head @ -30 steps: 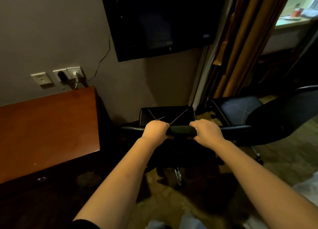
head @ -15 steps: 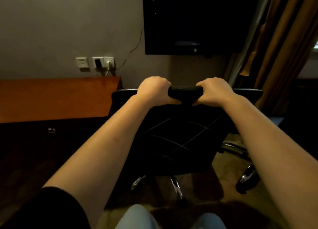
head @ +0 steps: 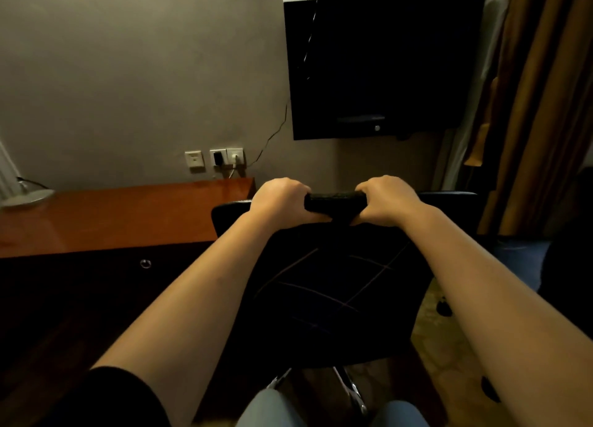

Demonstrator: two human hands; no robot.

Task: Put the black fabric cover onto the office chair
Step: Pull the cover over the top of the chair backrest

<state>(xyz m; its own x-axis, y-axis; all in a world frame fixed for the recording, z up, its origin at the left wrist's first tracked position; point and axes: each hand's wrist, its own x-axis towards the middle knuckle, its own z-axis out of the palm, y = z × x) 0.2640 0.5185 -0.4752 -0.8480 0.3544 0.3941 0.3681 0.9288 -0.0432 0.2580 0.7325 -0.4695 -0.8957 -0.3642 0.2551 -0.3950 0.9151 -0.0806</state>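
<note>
Nearest, two bare forearms reach forward over the black office chair [head: 337, 285], whose backrest with its thin stitched lines faces the person; two chrome legs [head: 350, 386] show beneath it. At the backrest's top edge, the left hand [head: 279, 201] and the right hand [head: 386, 201] each have their fingers curled tight round the bunched black fabric cover [head: 334, 199], one band stretched between them. To the left lies the reddish-brown wooden surface [head: 112, 216]. On the wall beyond are three white socket plates [head: 194, 160] and one black wall-mounted television [head: 385, 63].
</note>
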